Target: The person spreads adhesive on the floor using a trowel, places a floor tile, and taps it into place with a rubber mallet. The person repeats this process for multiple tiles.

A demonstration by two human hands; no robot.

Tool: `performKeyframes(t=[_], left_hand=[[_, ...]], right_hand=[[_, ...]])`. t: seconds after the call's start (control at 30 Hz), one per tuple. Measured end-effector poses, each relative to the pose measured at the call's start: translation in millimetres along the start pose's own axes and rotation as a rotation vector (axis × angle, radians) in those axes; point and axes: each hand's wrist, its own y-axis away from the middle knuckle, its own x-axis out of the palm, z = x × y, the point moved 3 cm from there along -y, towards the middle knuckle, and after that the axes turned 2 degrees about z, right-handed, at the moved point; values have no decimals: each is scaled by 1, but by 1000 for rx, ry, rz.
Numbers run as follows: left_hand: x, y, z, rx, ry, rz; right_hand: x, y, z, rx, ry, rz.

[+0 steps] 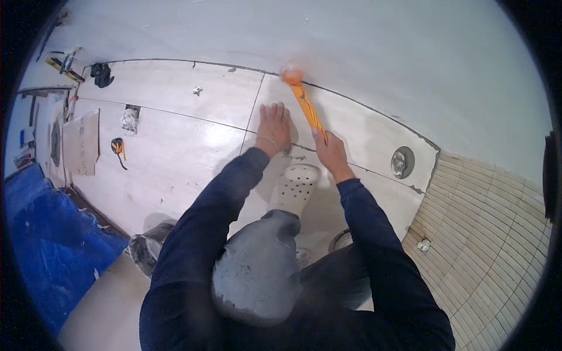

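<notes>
My right hand (332, 153) is closed around the orange-yellow handle of a mallet (306, 106). The mallet's head is smeared by motion at the far edge of the floor, close to the wall. To the left of it, my left hand (274, 124) lies flat on a large pale floor tile (357, 130), fingers stretched toward the wall and nothing in them. That palm is beside the joint between two tiles.
A tape measure (117, 146), a cardboard piece (82, 143), a black bag (102, 75) and a spirit level (64, 70) lie left. Blue sheeting (52, 240) and a bucket (143, 251) are nearer. At right, a round tile cutout (403, 162) adjoins narrow-ribbed tiles (486, 234).
</notes>
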Motion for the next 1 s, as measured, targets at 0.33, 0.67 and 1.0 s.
performKeyframes(t=[0.33, 0.67, 1.0], left_hand=[[5, -46, -24, 95, 151, -4], [-31, -57, -36, 85, 138, 163], [-13, -58, -39, 38, 113, 20]], right_hand=[[-1, -37, 37, -232, -29, 140], [-17, -59, 44, -270, 10, 151], [-13, -73, 13, -160, 212, 199]])
